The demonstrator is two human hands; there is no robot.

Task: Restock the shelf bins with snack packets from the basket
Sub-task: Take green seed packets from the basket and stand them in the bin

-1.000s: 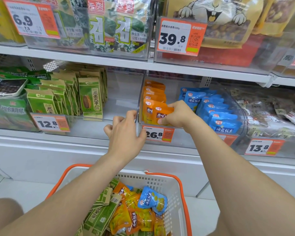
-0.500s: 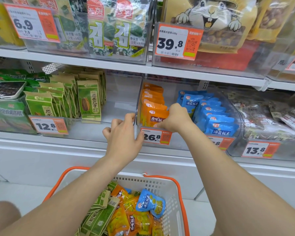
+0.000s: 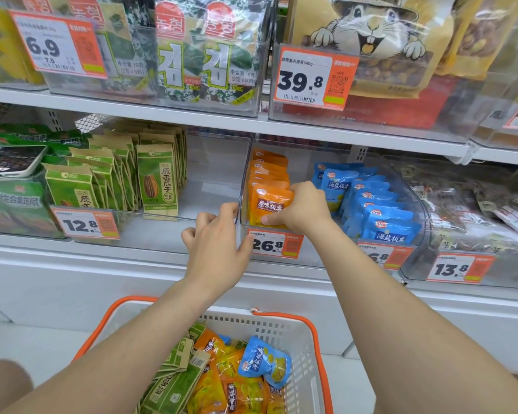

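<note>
The shelf (image 3: 281,131) carried clear bins in a row, and the white basket (image 3: 299,336) with orange rim sat below it, between the person's forearms. The middle clear bin (image 3: 413,204) held two rows: orange packets (image 3: 268,174) on its left — about six visible, front to back — and blue packets (image 3: 383,210) on its right, roughly seven. The bin to the left held green seed packets (image 3: 159,180), too closely stacked to count. In the basket lay one blue packet (image 3: 262,361) on top, several orange ones and several green ones; exact numbers could not be told.

The right hand (image 3: 299,209) gripped the front orange packet (image 3: 269,204) — fingers curled over its top edge, thumb under its lower edge — inside the bin at the head of the orange row. The left hand (image 3: 216,249) rested at the bin's front left corner, fingers bent against the clear wall, thumb touching the 26.8 price tag (image 3: 277,245); it held no packet.
</note>
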